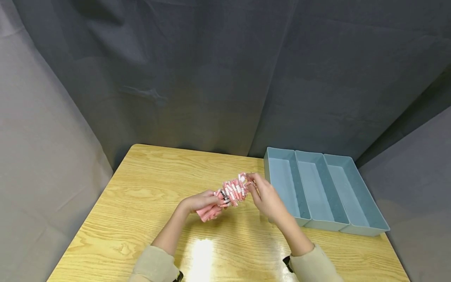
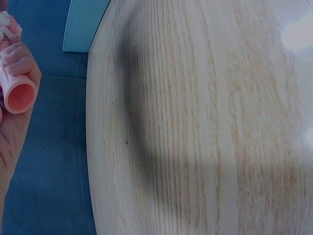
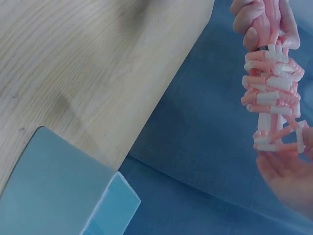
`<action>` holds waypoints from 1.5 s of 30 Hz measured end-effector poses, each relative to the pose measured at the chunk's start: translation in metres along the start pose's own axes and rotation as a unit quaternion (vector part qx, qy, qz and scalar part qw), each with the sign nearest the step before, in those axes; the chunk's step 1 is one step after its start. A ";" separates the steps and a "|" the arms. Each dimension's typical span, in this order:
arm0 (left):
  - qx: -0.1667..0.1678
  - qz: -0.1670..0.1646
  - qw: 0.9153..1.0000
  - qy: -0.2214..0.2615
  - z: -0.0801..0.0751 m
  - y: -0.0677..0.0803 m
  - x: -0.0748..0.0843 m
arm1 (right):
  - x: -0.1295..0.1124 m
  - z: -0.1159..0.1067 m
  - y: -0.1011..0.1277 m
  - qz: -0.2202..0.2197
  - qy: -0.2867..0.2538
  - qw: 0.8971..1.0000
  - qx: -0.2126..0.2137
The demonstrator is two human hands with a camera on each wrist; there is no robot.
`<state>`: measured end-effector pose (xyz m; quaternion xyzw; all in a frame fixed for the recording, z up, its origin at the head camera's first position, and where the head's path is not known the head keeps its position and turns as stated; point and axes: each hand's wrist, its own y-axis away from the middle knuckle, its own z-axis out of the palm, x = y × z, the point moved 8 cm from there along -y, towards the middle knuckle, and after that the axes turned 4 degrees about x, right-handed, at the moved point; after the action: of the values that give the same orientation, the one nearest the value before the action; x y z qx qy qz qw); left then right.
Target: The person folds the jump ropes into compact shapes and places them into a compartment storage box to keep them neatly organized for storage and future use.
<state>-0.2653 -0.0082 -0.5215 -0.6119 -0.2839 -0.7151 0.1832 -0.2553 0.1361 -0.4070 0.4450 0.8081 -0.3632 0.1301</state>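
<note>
A bundled jump rope [image 1: 235, 191] with pink and white tube beads is held above the table between both hands. My left hand [image 1: 201, 201] grips its pink handles [image 1: 208, 213]; in the left wrist view, the hollow end of a handle [image 2: 10, 84] pokes out past the fingers. The beaded cord is folded back and forth into a thick bundle, with a dark band near the handles. At the bundle's far end, my right hand [image 1: 267, 197] pinches a loop of beads. The right wrist view shows this loop beside the right hand [image 3: 288, 181], its thumb partly cut off.
A pale blue tray [image 1: 303, 184] with three long compartments stands at the table's right side. The wooden table [image 1: 158, 176] spreads beneath both hands. Dark grey curtains [image 1: 193, 78] hang behind it, with lighter cloth [image 1: 46, 156] at the left.
</note>
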 end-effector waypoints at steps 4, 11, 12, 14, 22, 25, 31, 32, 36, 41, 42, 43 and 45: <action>-0.005 -0.003 1.000 0.006 0.000 0.000 -0.002 | 0.005 0.004 0.001 0.016 -0.033 0.999 -0.028; -0.009 -0.013 1.000 0.004 0.000 0.001 -0.005 | 0.012 0.011 0.003 0.025 -0.088 0.992 -0.082; -0.008 -0.014 1.000 0.003 0.000 0.001 -0.005 | 0.013 0.012 0.004 0.029 -0.100 0.991 -0.088; -0.005 -0.015 1.000 0.000 0.000 0.001 -0.005 | 0.016 0.012 0.004 0.042 -0.121 0.987 -0.096; -0.007 -0.015 1.000 -0.001 0.002 0.003 -0.003 | 0.018 0.007 0.002 0.041 -0.083 0.992 -0.081; -0.014 -0.016 1.000 0.001 0.004 0.004 -0.003 | 0.018 0.004 0.000 0.036 -0.064 0.995 -0.068; -0.023 -0.024 0.999 -0.009 0.007 0.004 -0.003 | 0.018 0.003 -0.002 0.034 -0.056 0.996 -0.056; -0.024 -0.027 0.999 -0.011 0.007 0.004 -0.003 | 0.018 0.003 -0.003 0.033 -0.056 0.996 -0.052; -0.023 -0.041 0.999 -0.024 0.009 0.006 -0.004 | 0.020 0.002 -0.004 0.034 -0.054 0.998 -0.027; -0.029 -0.051 0.997 -0.055 0.012 0.007 -0.003 | 0.026 0.002 -0.005 0.064 -0.039 0.997 -0.004; -0.029 -0.053 0.996 -0.061 0.012 0.007 -0.004 | 0.027 0.002 -0.006 0.071 -0.036 0.997 0.000; -0.029 -0.056 0.996 -0.068 0.013 0.007 -0.004 | 0.028 0.003 -0.006 0.078 -0.033 0.996 0.003; -0.026 -0.064 0.995 -0.073 0.013 0.006 -0.006 | 0.030 0.003 -0.006 0.093 -0.023 0.995 0.009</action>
<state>-0.2503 -0.0053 -0.5249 -0.6477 -0.3164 -0.6858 0.1003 -0.2783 0.1505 -0.4226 0.5113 0.7565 -0.3668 0.1779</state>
